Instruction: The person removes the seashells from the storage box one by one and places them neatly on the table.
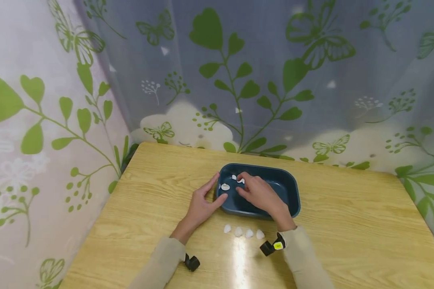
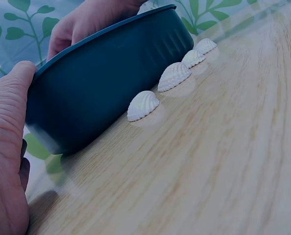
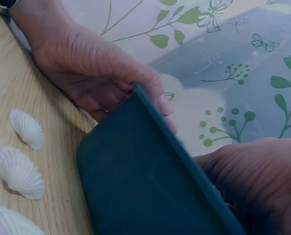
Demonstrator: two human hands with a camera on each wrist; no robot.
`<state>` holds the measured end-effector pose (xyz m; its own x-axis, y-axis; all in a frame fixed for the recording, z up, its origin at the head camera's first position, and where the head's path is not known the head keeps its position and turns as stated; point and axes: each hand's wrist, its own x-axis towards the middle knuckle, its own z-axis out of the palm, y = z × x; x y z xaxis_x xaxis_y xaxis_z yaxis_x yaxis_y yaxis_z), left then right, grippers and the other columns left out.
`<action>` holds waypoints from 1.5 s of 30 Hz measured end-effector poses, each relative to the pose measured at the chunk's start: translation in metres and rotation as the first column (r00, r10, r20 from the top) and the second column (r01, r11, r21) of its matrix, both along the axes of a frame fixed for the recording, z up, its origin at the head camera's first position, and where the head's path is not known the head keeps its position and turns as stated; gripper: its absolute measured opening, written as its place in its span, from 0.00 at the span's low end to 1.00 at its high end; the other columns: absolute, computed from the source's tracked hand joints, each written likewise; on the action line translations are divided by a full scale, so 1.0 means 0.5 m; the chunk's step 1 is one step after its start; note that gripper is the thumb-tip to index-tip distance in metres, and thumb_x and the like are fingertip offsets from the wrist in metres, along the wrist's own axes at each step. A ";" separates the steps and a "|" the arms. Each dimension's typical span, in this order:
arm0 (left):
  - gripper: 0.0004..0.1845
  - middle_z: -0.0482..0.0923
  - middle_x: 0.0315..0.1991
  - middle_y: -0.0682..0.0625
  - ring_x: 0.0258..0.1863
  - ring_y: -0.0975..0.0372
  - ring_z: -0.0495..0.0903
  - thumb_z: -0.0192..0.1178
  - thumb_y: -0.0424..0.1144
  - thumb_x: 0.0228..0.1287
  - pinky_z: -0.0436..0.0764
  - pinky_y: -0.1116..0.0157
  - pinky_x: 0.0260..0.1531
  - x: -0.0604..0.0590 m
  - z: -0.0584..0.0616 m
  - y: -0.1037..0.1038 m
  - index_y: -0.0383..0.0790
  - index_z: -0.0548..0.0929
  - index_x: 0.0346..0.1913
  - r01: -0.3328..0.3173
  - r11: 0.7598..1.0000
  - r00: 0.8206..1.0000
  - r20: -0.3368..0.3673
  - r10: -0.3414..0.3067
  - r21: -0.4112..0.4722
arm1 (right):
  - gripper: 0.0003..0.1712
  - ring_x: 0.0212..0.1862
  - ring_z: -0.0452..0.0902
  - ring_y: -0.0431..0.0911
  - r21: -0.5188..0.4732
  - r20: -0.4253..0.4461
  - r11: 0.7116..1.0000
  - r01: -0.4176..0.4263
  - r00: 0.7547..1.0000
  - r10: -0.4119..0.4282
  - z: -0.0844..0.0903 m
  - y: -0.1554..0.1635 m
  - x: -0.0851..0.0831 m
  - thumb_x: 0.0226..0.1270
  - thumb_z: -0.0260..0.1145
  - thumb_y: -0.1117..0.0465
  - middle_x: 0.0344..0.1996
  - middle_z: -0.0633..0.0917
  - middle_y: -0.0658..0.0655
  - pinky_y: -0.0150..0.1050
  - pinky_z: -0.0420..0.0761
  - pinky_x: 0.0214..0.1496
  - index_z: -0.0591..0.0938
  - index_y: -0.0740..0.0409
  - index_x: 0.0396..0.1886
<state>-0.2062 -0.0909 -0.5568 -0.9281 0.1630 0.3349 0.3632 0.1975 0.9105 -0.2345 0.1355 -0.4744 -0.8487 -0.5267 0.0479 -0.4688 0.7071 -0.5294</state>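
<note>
A dark blue-green plastic tub [image 1: 294,192] stands on the wooden table. My left hand [image 1: 200,206] holds its left end, thumb over the rim and the other fingers along the outside. Inside the tub, my right hand [image 1: 262,194] reaches down with thumb and index finger apart. A white seashell [image 1: 241,181] lies at its index fingertip; whether they touch is unclear. Two more shells lie left of it, a small shell [image 1: 234,177] and a larger shell [image 1: 225,187]. The tub wall hides the right fingertips in both wrist views.
Several ribbed white seashells [image 1: 238,231] form a row on the table [image 1: 159,180] along the tub's near side. A curtain [image 1: 260,80] with leaves and butterflies hangs behind the table's back edge, and a similar printed sheet [image 1: 47,120] is on the left.
</note>
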 end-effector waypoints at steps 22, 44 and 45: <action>0.37 0.68 0.77 0.48 0.77 0.54 0.66 0.71 0.36 0.69 0.66 0.57 0.76 0.008 0.000 0.000 0.42 0.69 0.78 0.013 1.000 0.999 -0.039 -0.013 -0.008 | 0.26 0.24 0.70 0.38 0.071 -0.098 0.992 -0.100 0.989 0.107 -0.054 -0.035 -0.005 0.75 0.68 0.64 0.24 0.78 0.47 0.33 0.73 0.25 0.76 0.63 0.68; 0.37 0.66 0.78 0.55 0.77 0.61 0.64 0.70 0.42 0.71 0.64 0.61 0.77 0.007 0.002 0.000 0.46 0.68 0.79 0.014 1.000 1.000 -0.003 -0.014 -0.009 | 0.18 0.42 0.87 0.49 0.052 -0.112 0.988 -0.147 0.982 0.152 -0.056 -0.036 -0.009 0.76 0.64 0.68 0.49 0.90 0.59 0.46 0.88 0.46 0.82 0.62 0.62; 0.37 0.66 0.78 0.55 0.77 0.62 0.64 0.70 0.42 0.71 0.64 0.62 0.77 0.007 0.002 -0.001 0.47 0.68 0.79 0.014 1.000 1.000 0.002 -0.014 -0.007 | 0.18 0.40 0.86 0.48 0.051 -0.108 0.988 -0.146 0.983 0.151 -0.056 -0.037 -0.010 0.76 0.65 0.68 0.49 0.90 0.58 0.44 0.87 0.44 0.82 0.62 0.62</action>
